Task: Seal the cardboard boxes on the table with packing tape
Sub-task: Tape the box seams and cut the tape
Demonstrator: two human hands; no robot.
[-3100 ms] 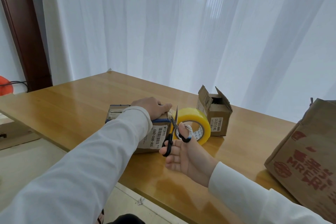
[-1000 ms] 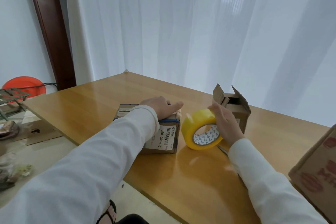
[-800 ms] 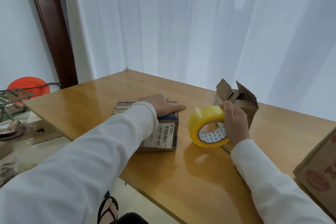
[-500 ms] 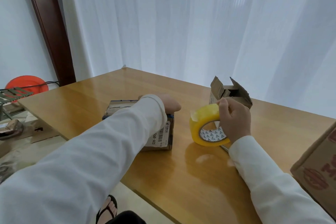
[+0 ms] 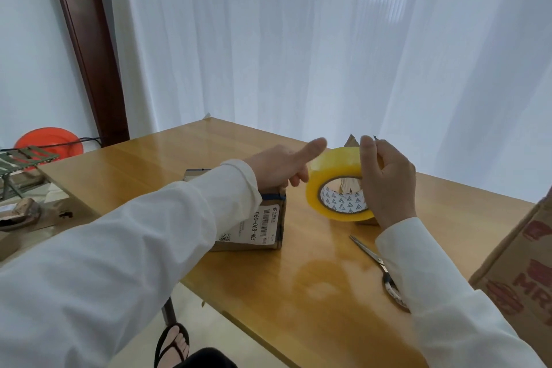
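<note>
Gripping tape roll [image 5: 334, 171] in right hand [image 5: 388, 182], raised just right of box [image 5: 254, 227]; left hand [image 5: 280, 167] fingers [image 5: 313, 148] extended, touching roll's rim.

A yellow roll of packing tape [image 5: 334, 171] stands on edge at frame centre, lifted off the table. Just left of it a small brown cardboard box [image 5: 260, 225] with a barcode label sits closed on the tabletop.

Both arms wear loose white long sleeves [image 5: 125, 248] with cuffs at the wrists; one foot wears a black flip-flop [image 5: 172, 345]
</note>
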